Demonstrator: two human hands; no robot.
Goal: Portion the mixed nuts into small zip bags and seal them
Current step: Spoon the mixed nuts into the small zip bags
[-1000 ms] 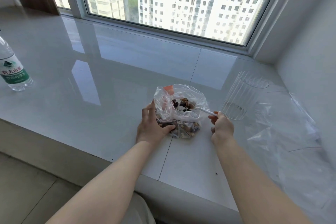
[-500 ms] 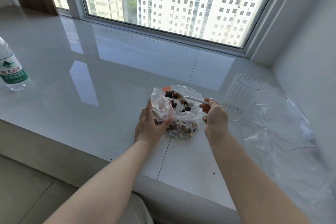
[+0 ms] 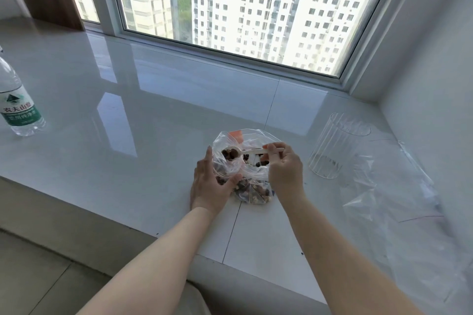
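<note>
My right hand, pinching the white plastic spoon, has swung its nut load over the small clear zip bag my left hand grips: 1 portion filling.

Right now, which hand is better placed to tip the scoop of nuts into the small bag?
The right hand: it already pinches the spoon, loaded with nuts, over the small zip bag. The left hand is occupied gripping that bag's side.
</note>
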